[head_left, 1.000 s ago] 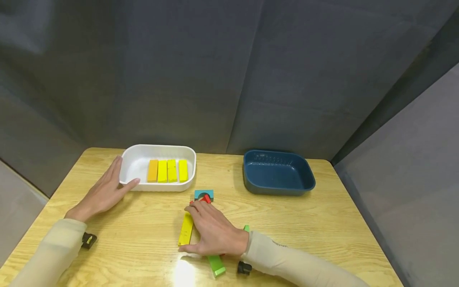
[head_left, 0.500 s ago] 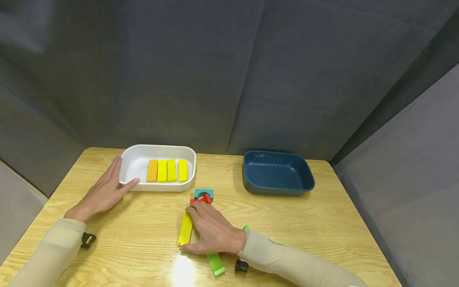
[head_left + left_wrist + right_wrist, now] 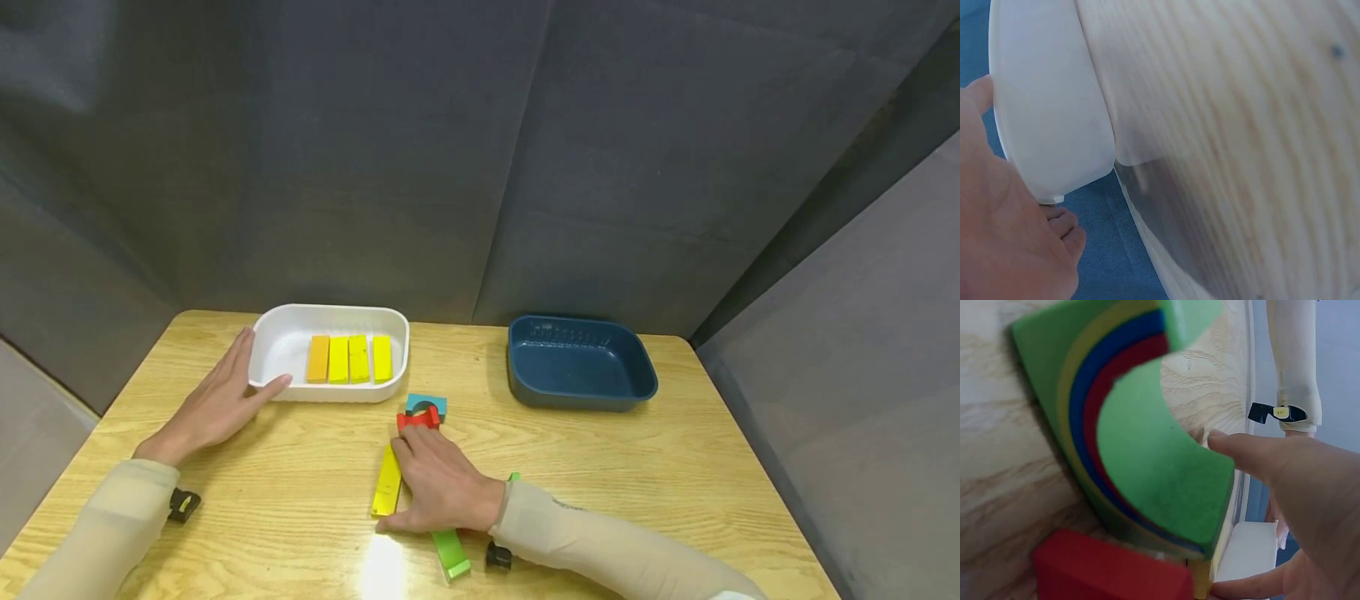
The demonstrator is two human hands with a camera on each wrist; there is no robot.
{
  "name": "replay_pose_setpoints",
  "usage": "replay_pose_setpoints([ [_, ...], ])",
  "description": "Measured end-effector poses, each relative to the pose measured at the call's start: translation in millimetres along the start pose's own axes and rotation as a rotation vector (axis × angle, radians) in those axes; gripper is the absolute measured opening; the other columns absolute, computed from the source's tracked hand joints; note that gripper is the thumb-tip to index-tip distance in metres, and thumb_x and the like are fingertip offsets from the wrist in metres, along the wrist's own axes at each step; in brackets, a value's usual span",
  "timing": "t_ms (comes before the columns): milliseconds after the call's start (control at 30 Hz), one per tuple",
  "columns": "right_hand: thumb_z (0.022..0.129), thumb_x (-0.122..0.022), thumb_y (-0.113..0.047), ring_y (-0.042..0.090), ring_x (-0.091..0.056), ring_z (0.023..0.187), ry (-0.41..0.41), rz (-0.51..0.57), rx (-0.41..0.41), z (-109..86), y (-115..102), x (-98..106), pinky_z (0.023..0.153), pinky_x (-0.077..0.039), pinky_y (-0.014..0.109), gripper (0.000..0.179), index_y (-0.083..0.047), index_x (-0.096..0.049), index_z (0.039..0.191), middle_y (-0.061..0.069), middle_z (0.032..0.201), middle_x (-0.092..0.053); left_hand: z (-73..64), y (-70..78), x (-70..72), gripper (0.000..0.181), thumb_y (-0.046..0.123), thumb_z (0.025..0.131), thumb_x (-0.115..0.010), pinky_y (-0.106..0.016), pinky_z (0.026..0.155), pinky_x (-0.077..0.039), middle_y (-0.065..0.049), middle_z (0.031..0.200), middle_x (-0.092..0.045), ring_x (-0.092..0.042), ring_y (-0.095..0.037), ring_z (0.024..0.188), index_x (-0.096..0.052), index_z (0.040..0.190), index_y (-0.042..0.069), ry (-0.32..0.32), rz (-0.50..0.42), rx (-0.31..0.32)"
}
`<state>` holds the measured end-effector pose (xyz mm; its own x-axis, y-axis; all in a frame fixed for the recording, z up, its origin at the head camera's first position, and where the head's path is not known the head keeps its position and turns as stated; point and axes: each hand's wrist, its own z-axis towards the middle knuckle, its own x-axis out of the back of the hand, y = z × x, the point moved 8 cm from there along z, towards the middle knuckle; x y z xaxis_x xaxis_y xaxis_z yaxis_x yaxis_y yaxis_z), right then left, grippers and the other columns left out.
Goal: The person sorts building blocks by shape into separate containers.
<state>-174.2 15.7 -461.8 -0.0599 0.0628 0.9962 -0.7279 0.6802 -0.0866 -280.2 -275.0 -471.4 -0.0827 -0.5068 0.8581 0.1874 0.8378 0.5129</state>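
Note:
My left hand (image 3: 213, 408) lies spread against the left end of the white tray (image 3: 330, 392), fingers extended along its side and thumb at the near rim. The left wrist view shows that thumb at the edge of the tray (image 3: 1047, 100). My right hand (image 3: 442, 487) spans a long yellow block (image 3: 387, 483) on the table, thumb at its near end and fingertips at its far end. Under the right palm is a green arch block (image 3: 450, 554), partly hidden; the right wrist view shows rainbow stripes on this arch (image 3: 1166, 462).
Beyond the right fingertips sit a red block (image 3: 417, 419) and a teal arch block (image 3: 427, 405). In the white tray several blocks stand in a row, one orange (image 3: 318, 359) and the others yellow (image 3: 359, 359). A dark blue tray (image 3: 585, 400) stands at the back right.
The right hand has shifted very slightly left and toward the person, showing more of the red block. The left hand and the white tray stay in place.

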Motion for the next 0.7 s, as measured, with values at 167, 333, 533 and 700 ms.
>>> replay_pose_setpoints([
  [167, 0.082, -0.076, -0.079, 0.016, -0.050, 0.105, -0.020, -0.017, -0.020, 1.4, 0.7, -3.7, 0.096, -0.047, 0.027, 0.097, -0.002, -0.059, 0.139, 0.003, 0.117, -0.054, -0.6, 0.6, -0.1, 0.108, 0.065, 0.107, -0.051, -0.079, 0.120, -0.018, -0.014, 0.177, 0.021, -0.003, -0.053, 0.162, 0.017, 0.169, 0.007, -0.001, 0.005, 0.002],
  [333, 0.082, -0.077, -0.078, 0.016, -0.050, 0.103, -0.015, -0.032, -0.028, 3.1, 0.8, -4.2, 0.095, -0.047, 0.026, 0.094, -0.003, -0.059, 0.136, 0.003, 0.115, -0.054, 0.3, 0.7, 0.2, 0.108, 0.065, 0.107, -0.051, -0.078, 0.121, -0.018, -0.015, 0.177, 0.021, -0.002, -0.053, 0.162, 0.015, 0.169, 0.005, 0.001, 0.004, 0.002],
  [533, 0.081, -0.078, -0.078, 0.016, -0.050, 0.102, -0.025, -0.024, -0.037, 2.8, 0.5, -4.3, 0.094, -0.048, 0.025, 0.092, -0.004, -0.061, 0.134, 0.002, 0.114, -0.054, 0.0, -0.9, -1.2, 0.108, 0.065, 0.107, -0.051, -0.079, 0.120, -0.018, -0.014, 0.177, 0.021, -0.002, -0.052, 0.162, 0.014, 0.170, 0.005, 0.002, 0.004, 0.003],
  [700, 0.081, -0.078, -0.078, 0.015, -0.050, 0.101, -0.026, -0.018, -0.037, 2.2, 1.0, -4.7, 0.092, -0.048, 0.025, 0.091, -0.005, -0.061, 0.133, 0.002, 0.113, -0.054, -0.9, -0.5, -1.0, 0.108, 0.065, 0.107, -0.051, -0.079, 0.120, -0.018, -0.015, 0.177, 0.021, -0.003, -0.052, 0.162, 0.015, 0.169, 0.006, 0.002, 0.006, 0.002],
])
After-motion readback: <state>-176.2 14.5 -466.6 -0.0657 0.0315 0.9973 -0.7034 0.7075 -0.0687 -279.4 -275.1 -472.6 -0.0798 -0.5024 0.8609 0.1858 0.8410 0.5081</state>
